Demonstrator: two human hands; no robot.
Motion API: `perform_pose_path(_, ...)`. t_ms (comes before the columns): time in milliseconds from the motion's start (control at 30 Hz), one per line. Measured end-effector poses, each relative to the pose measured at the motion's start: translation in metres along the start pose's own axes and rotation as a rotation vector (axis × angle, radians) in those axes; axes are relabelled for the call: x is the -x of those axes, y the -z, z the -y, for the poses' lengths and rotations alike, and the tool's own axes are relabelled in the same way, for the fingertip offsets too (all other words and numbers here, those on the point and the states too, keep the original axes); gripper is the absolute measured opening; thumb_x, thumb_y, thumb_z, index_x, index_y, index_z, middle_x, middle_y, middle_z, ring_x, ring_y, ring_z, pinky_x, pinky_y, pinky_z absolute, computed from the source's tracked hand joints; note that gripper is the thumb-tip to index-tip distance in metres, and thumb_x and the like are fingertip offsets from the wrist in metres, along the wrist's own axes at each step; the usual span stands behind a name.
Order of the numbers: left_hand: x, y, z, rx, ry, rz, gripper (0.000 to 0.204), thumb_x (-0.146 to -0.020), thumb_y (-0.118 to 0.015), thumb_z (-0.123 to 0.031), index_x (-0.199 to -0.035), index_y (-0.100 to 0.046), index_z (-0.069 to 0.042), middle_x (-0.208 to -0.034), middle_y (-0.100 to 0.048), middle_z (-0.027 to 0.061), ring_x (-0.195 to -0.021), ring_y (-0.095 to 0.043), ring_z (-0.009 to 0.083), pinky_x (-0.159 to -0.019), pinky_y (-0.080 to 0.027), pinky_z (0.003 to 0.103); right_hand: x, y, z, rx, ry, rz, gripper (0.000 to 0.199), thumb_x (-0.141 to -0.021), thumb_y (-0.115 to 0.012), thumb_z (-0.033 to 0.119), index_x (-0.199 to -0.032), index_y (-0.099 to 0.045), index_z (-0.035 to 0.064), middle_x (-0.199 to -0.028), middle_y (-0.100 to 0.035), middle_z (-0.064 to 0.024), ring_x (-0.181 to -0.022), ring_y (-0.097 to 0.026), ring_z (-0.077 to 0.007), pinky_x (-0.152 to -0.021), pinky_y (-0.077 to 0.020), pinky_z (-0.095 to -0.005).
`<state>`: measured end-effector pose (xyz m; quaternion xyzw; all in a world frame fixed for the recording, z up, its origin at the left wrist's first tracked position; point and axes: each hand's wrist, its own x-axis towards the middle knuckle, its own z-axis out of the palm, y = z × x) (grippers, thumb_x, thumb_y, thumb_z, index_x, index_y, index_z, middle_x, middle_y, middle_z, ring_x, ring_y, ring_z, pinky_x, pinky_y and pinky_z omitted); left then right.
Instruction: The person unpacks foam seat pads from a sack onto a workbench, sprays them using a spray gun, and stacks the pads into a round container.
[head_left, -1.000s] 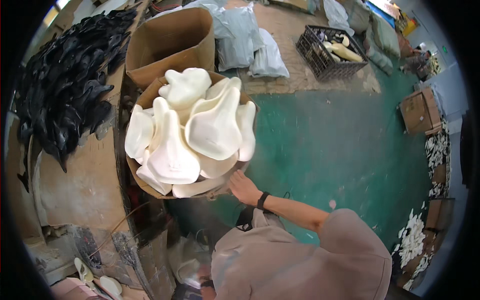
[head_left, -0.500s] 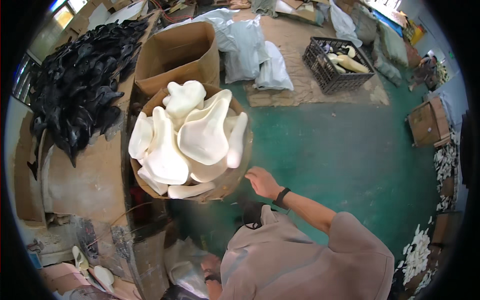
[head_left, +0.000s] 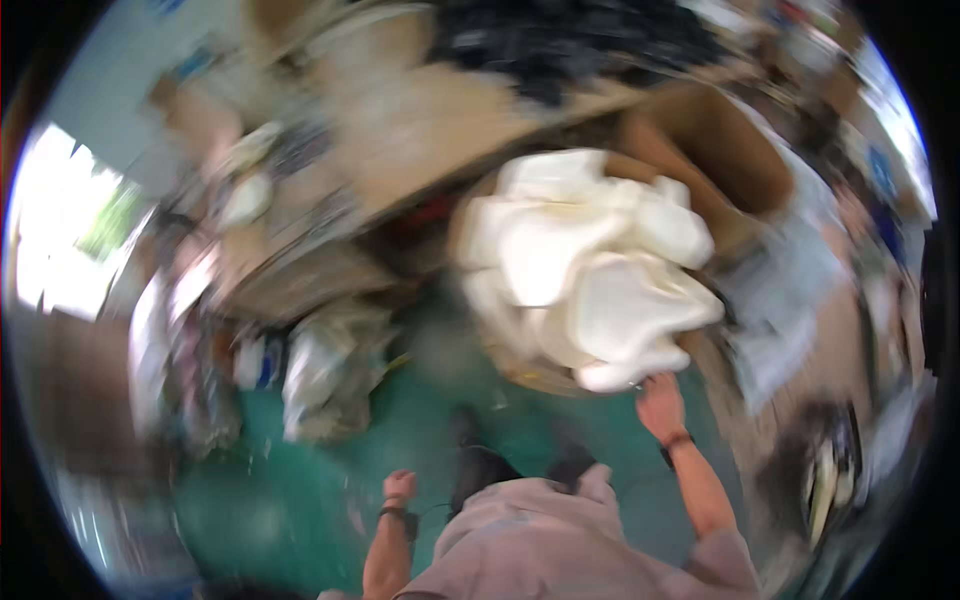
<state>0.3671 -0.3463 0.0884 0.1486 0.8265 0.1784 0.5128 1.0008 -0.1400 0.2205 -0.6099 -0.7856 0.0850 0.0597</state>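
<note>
A round-topped cardboard box (head_left: 470, 222) is heaped with smooth white moulded pieces (head_left: 560, 240), curved and hollowed like shells. My right hand (head_left: 661, 408) is at the near right side of the heap. Its fingertips meet the end of the lowest white piece or the box edge; blur hides whether they grip. Over the green floor, my left hand (head_left: 400, 486) hangs low beside my body, its fingers curled in and nothing visible in them. Both wrists wear a dark band.
Behind the heap stands an open brown carton (head_left: 700, 150). A workbench (head_left: 420, 120) carries a pile of black pieces (head_left: 590, 40). Pale plastic bags (head_left: 335, 375) sit on the green floor (head_left: 270, 500) at left. At right is a dark crate (head_left: 825, 470).
My view has swung to the left, so the box now appears farther right. My right hand has come to the heap's edge. My left hand has moved away from the plastic bag.
</note>
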Motion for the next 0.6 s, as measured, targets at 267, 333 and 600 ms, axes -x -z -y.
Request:
perform_pose_path(267,0.248,-0.155,0.267,0.015,0.056,0.147,0.029,-0.097,-0.061,-0.026,-0.120,-0.068,-0.010,-0.104,-0.072,0.0063,-0.072,-0.066,0.0225,-0.055,-0.049,0.033,0.005,-0.064,-0.006,0.039,0.202,-0.094,0.061,-0.080,-0.072,0.009,-0.134,-0.047,-0.0064,-0.132,-0.050,-0.0249,-0.131,-0.044,-0.0449,-0.115,-0.0331,-0.0531)
perform_pose_path(333,0.283,-0.197,0.229,0.086,0.357,0.064,0.029,-0.096,-0.064,-0.031,-0.111,-0.073,-0.008,-0.096,-0.074,0.0082,-0.084,-0.067,0.0231,-0.075,-0.052,0.039,0.003,-0.047,-0.030,0.097,0.194,-0.090,0.061,-0.080,-0.074,0.011,-0.132,-0.046,-0.0063,-0.131,-0.051,-0.0249,-0.130,-0.044,-0.0439,-0.115,-0.0324,-0.0539)
perform_pose_path(600,0.306,-0.272,0.281,0.158,0.150,-0.058,0.033,-0.095,-0.064,-0.032,-0.120,-0.074,-0.013,-0.118,-0.073,0.0144,-0.116,-0.066,0.0247,-0.102,-0.049,0.038,-0.019,-0.061,-0.025,0.048,-0.045,0.128,0.086,-0.074,-0.081,0.041,-0.139,-0.044,-0.0006,-0.141,-0.050,-0.0230,-0.131,-0.043,-0.0452,-0.114,-0.0312,-0.0537)
